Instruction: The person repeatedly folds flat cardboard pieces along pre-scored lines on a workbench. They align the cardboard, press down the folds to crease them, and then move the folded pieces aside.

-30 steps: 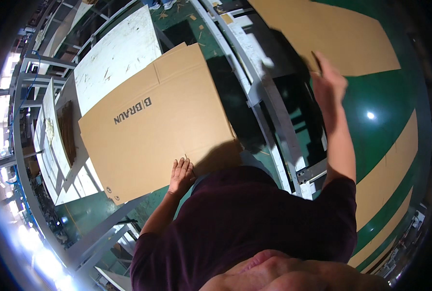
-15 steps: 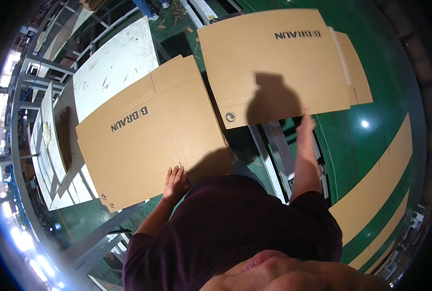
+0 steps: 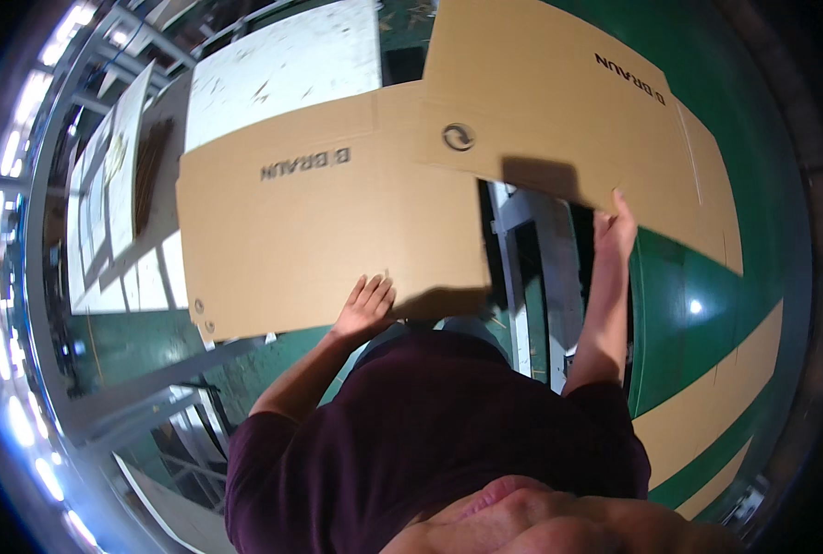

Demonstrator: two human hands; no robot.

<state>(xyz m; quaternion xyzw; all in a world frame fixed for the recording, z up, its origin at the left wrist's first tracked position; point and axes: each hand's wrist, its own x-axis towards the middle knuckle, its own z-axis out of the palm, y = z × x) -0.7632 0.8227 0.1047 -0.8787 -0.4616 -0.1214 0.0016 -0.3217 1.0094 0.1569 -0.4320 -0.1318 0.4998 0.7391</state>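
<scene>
A flat, folded brown cardboard box with dark printing lies in front of me on the left. My left hand rests on its near edge, fingers stretched out flat on top. Another flattened cardboard box sits at the upper right, slanted. My right hand grips its near edge with the thumb on top; the other fingers are hidden beneath the board. The left corner of this second box overlaps the far right part of the first one. A dark shadow falls across its near edge.
Behind the left box is a scuffed white board. To the right, a green conveyor-like surface carries more flat cardboard pieces. Grey metal rails run between the two sides. A grey frame stands at the lower left.
My right hand has taken hold of the right box's edge. That box has tilted and shifted so its left corner overlaps the left box. My left hand stays on its box while the view turns.
</scene>
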